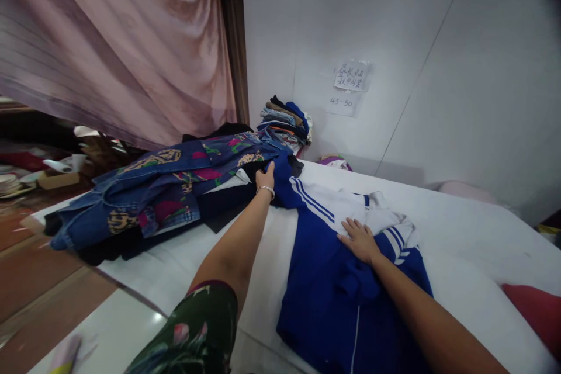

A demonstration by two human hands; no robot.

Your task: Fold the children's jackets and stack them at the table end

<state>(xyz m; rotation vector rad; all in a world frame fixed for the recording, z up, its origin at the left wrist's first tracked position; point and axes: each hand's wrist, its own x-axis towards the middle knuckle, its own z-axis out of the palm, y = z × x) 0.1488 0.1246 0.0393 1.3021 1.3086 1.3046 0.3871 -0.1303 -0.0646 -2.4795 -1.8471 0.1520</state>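
Beside patterned denim clothing (175,172) on the counter (464,245), your left grip (265,179) holds a blue-and-white jacket (319,263) by one sleeve; your right grip (362,241) lies spread on it.

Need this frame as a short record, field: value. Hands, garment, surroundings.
left_hand: left hand grips the jacket's blue sleeve
right_hand: right hand rests flat on the jacket, fingers spread
garment: blue-and-white jacket, striped sleeves, spread on white table
left_of_jacket: patterned denim garment atop dark clothes
back: stack of folded clothes near the wall
wall: two handwritten notes, lower one reads 45-50
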